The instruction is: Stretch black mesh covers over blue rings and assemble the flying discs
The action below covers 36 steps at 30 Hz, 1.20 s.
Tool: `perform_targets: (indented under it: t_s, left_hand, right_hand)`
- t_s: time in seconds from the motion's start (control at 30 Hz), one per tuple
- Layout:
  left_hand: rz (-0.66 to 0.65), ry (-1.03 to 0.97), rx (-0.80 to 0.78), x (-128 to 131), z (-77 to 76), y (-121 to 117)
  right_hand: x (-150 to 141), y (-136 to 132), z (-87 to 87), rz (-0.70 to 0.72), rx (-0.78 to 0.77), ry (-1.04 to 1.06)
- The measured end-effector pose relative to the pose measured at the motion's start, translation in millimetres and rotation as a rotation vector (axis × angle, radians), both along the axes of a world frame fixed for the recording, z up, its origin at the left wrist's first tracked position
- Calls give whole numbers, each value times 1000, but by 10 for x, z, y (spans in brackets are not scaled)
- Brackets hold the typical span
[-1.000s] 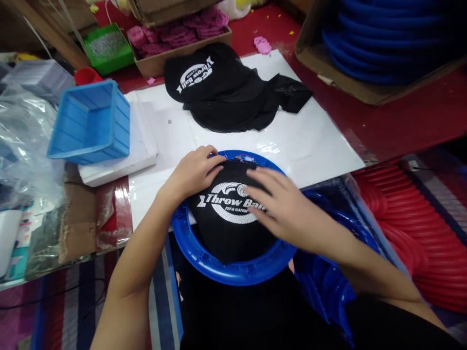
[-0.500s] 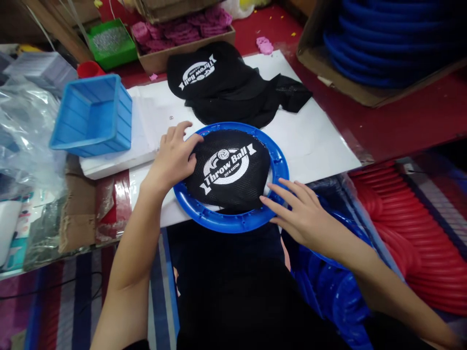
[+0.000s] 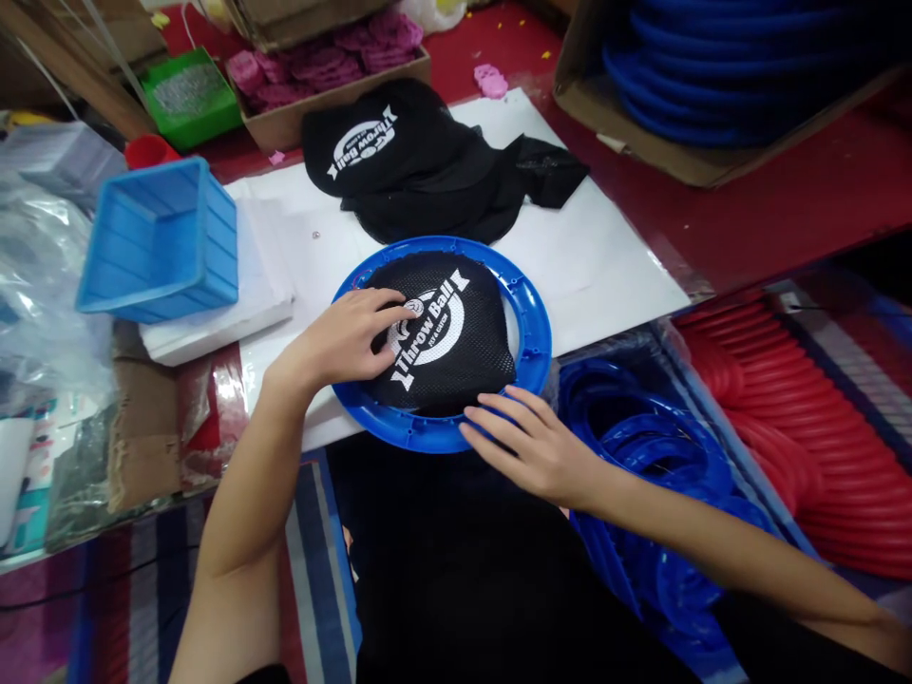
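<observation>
A blue plastic ring lies at the near edge of the white board, with a round black mesh cloth printed "Throw Ball" inside it. My left hand rests on the left part of the cloth, fingers apart and reaching over the print. At the ring's lower right, my right hand lies with its fingers stretched out, tips at the rim and the cloth's near edge. Neither hand is wrapped round anything. Just beyond the ring, more black mesh cloths lie in a loose pile, one showing the same print.
To the left, a blue basket stands on a white slab. Behind are a green tray of small metal pieces and a carton of pink parts. Blue rings fill a box at the back right; red rings lie below right.
My left hand has moved right and down onto the cloth. The cloth's print has turned counterclockwise. My right hand has slid left and down along the rim. The whole view has shifted slightly.
</observation>
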<state>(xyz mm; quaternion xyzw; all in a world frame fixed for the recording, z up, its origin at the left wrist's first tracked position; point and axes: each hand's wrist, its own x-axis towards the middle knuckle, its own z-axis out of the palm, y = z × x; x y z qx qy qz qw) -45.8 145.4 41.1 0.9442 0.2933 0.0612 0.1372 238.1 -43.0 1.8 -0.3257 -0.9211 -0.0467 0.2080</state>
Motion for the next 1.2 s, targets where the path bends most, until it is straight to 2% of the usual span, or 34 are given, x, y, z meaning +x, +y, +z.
perform_targets:
  t_s: [0.13,0.2,0.33,0.4,0.57,0.63,0.7,0.77,0.83,0.9,0.97,1.03,1.13,1.2]
  left_hand:
    - [58,48,30,-30,104,-37]
    - [81,69,7,-15,132,-83]
    - [-28,9,-228,85,135,-177]
    - [-87,-42,-373,142,138,-196]
    - [-140,-53,-766,126,216,-160]
    - [-176,-33,-954,62,259,-146]
    - [-244,-61,-1065,20,284,-146]
    - [-261,-218,-987,38,270,-157]
    - [-183,-467,-740,119,208,-165]
    - [-101,-621,-448,219,107,-158]
    - [-106,-562,-205,283,-4,-135]
    - [-118,-385,-49,279,-87,-110]
    - [-89,-189,-54,179,-114,-95]
    - [-81,-190,-118,107,-82,-93]
  right_hand:
    - [391,88,-110,-36,-96,35]
    - [591,129,-147,-124,-138,36]
    - [819,259,-164,-476,-174,120]
    - [820,321,-125,-562,-210,165]
    - [664,428,61,-558,-252,115]
    - [620,511,121,-522,-280,75]
    - [595,653,154,-466,-314,57]
    - [571,858,161,-386,-350,55]
    - [525,1112,149,-305,-389,67]
    - [453,1391,131,-239,-427,91]
    - [365,1668,119,-183,-458,106]
    - [283,1916,122,-130,-480,95]
    - [189,2188,151,-59,-521,53]
    - [135,2289,174,-12,-541,36]
